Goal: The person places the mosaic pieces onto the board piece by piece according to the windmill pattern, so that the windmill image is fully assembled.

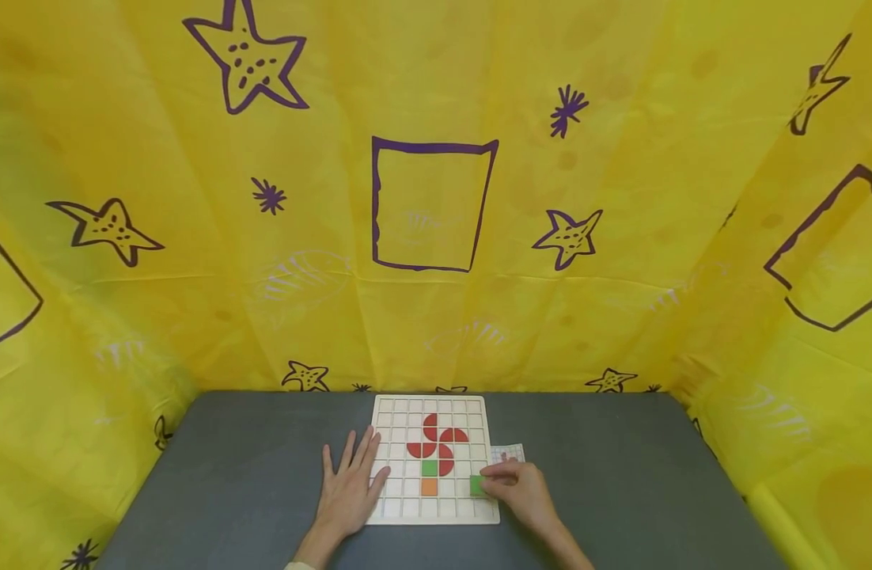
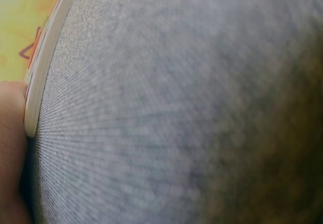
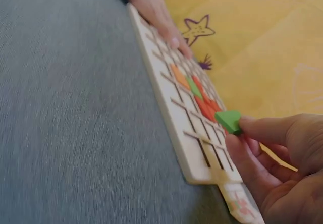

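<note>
A pale wooden grid board (image 1: 400, 511) lies flat on the table. Several red quarter-circle tiles (image 1: 453, 435) form a pinwheel on it, with a green square tile (image 1: 430, 468) below and an orange square tile (image 1: 429, 487) under that. My right hand (image 1: 523, 495) pinches another green tile (image 3: 229, 121) between thumb and fingers, over the board's right side. My left hand (image 1: 350, 487) rests with spread, straight fingers along the board's left edge. Only a part of the left hand (image 2: 11, 153) shows in the left wrist view, beside the board's rim.
A small printed pattern card (image 1: 509, 453) lies at the board's right edge, partly behind my right hand. The dark grey table (image 1: 251, 443) reaches back to a yellow curtain (image 1: 436, 317) with purple drawings, which also hangs at both sides.
</note>
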A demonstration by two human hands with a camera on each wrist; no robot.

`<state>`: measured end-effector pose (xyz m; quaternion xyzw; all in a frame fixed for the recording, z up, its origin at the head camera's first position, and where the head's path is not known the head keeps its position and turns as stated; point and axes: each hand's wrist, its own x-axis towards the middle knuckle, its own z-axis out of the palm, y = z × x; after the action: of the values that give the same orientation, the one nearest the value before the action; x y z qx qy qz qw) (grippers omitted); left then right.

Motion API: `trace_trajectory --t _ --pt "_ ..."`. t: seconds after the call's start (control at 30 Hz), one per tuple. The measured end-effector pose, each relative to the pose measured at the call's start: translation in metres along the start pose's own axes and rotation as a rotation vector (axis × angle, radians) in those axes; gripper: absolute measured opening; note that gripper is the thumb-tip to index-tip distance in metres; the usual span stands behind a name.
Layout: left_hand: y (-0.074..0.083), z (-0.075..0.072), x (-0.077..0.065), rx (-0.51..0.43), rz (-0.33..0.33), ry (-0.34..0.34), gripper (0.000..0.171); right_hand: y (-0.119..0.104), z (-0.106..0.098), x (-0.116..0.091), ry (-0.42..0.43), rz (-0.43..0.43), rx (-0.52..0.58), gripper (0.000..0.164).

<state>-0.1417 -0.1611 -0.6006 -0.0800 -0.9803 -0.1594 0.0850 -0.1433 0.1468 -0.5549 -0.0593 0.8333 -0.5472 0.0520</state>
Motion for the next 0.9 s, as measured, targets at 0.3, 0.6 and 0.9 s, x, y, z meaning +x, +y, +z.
trace_trajectory --t 0.3,0.6,0.9 --pt "0.000 0.002 -0.001 -0.021 0.025 0.059 0.062 -0.013 0.027 -0.004 -0.008 0.067 0.165 0.020" --pt "-0.002 0.000 -0.001 0.001 0.006 0.024 0.063 -0.020 0.051 -0.004 -0.102 0.069 0.269 0.016" --pt "-0.002 0.003 -0.001 -0.014 0.015 0.040 0.062 -0.022 0.072 -0.005 -0.035 0.065 0.107 0.006"
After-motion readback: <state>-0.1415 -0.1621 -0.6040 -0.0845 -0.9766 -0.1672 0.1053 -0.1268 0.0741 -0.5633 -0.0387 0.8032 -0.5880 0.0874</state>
